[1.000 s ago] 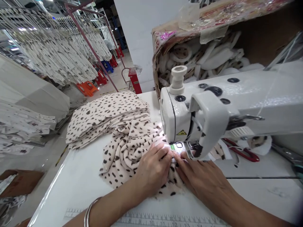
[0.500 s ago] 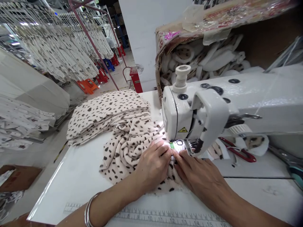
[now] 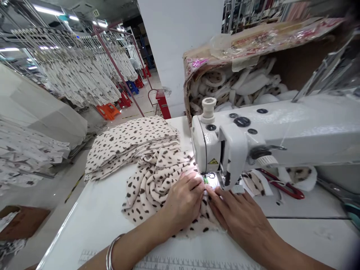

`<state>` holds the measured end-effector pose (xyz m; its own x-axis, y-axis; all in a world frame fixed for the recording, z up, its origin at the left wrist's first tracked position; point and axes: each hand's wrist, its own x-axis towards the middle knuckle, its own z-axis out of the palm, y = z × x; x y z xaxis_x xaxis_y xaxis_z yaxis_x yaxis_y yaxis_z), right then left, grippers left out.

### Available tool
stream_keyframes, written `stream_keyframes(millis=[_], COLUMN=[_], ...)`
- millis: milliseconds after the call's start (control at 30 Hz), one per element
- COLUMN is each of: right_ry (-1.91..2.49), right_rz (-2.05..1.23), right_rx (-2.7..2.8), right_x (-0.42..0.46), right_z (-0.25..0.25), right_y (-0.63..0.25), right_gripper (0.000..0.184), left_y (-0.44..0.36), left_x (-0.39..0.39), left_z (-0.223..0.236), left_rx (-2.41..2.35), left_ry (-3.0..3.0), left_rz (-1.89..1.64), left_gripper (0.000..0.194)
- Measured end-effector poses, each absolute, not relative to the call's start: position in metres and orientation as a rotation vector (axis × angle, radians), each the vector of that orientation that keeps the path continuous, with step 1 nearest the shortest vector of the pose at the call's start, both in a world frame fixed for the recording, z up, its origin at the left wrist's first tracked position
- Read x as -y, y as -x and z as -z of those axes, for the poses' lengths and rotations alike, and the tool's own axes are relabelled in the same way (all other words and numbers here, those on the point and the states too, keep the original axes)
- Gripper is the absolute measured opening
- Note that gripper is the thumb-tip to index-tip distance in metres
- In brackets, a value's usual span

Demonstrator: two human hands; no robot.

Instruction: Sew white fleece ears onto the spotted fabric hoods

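Note:
Both my hands rest on a crumpled cream fabric with dark spots [image 3: 156, 187], gathering it just in front of the sewing machine's presser foot [image 3: 210, 180]. My left hand [image 3: 184, 200] presses the folds from the left, a metal bangle [image 3: 112, 254] on its wrist. My right hand [image 3: 236, 213] lies on the fabric from the right, its fingertips meeting those of the left hand near the needle plate. The white industrial sewing machine [image 3: 270, 137] stands over the fabric's right side. The needle itself is hidden by the machine head and my fingers.
A stack of matching spotted pieces [image 3: 129, 146] lies behind my hands on the white table [image 3: 81, 232], with a ruler scale [image 3: 168, 259] along its near edge. Red-handled snips [image 3: 281, 183] lie right of the machine, below a cardboard box of white pieces [image 3: 239, 82]. Garments hang on racks [image 3: 78, 71] at left.
The view has tilted, so the machine and table sit slightly lower and more of the ceiling shows. My hands stay at the presser foot, and the fabric looks much the same.

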<state>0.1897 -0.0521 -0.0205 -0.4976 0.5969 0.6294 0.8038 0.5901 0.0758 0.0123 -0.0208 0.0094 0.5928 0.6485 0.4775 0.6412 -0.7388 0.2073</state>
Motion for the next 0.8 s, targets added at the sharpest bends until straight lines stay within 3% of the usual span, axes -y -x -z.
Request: stream_keyframes(millis=[233, 800], right_ry=[1.118, 1.158], right_rz=[0.459, 0.540], right_rx=[2.262, 2.291], right_x=[0.052, 0.042], right_z=[0.028, 0.037], right_y=[-0.188, -0.189], right_gripper=[0.034, 0.033], left_y=[-0.010, -0.011], left_x=[0.021, 0.004], left_z=[-0.008, -0.013], left_rx=[-1.058, -1.156], left_ry=[-2.779, -2.877], left_rz=[-0.937, -0.593], left_gripper=[0.013, 0.021])
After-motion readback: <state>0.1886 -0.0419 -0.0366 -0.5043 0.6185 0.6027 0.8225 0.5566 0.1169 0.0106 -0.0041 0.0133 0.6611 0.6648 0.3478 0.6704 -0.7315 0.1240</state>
